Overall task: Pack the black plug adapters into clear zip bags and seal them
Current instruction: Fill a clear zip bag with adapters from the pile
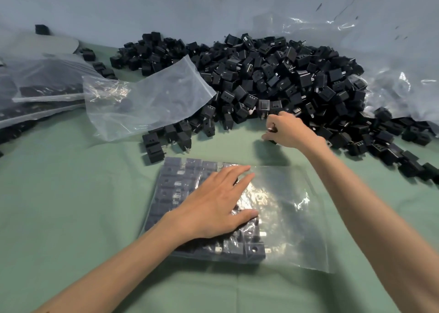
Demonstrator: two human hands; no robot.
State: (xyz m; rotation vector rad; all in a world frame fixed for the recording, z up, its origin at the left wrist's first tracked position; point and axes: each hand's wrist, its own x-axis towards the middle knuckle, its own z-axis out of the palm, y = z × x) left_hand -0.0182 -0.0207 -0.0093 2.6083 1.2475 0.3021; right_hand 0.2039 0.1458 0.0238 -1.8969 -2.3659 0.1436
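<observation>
A clear zip bag (292, 220) lies flat on the green table in front of me, its left part filled with rows of black plug adapters (180, 182). My left hand (218, 203) presses flat on top of this bag with straight fingers. A large heap of loose black plug adapters (273, 80) covers the back of the table. My right hand (287, 129) reaches to the front edge of that heap, its fingers curled around a black adapter (272, 142) that is mostly hidden under the hand.
An empty clear zip bag (152, 99) lies left of the heap. Filled bags (42, 87) are stacked at the far left. Crumpled clear plastic sheeting (392, 80) rises behind the heap at the right. A few loose adapters (154, 146) sit just beyond the bag.
</observation>
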